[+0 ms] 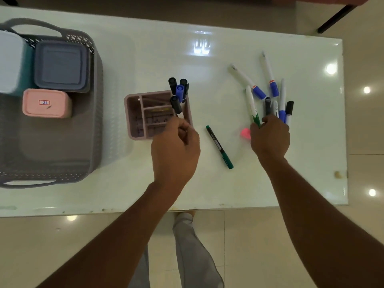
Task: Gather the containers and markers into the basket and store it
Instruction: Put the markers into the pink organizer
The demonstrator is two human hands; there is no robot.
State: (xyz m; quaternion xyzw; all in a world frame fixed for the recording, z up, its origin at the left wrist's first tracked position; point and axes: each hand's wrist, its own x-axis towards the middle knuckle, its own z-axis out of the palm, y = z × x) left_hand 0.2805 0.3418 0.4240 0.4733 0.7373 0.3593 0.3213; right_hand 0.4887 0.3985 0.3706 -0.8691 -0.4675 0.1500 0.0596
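A grey woven basket [97, 96] stands at the table's left with a pink container [46, 103], a blue-grey lidded container [60, 66] and a pale teal container [10, 61] inside. A mauve divided pen holder [135, 113] sits mid-table with several capped markers [178, 91] upright in its right corner. My left hand [176, 152] is closed at the holder's near right corner, pinching a black-capped marker there. My right hand [270, 138] grips a bunch of markers [279, 107] fanned out on the table. A green marker [219, 146] lies between my hands.
Two loose blue-capped markers [246, 81] lie beyond my right hand. A small pink object [246, 133] rests beside that hand. The glossy white table [155, 59] ends at a near edge above tiled floor, and its right edge is close to the markers.
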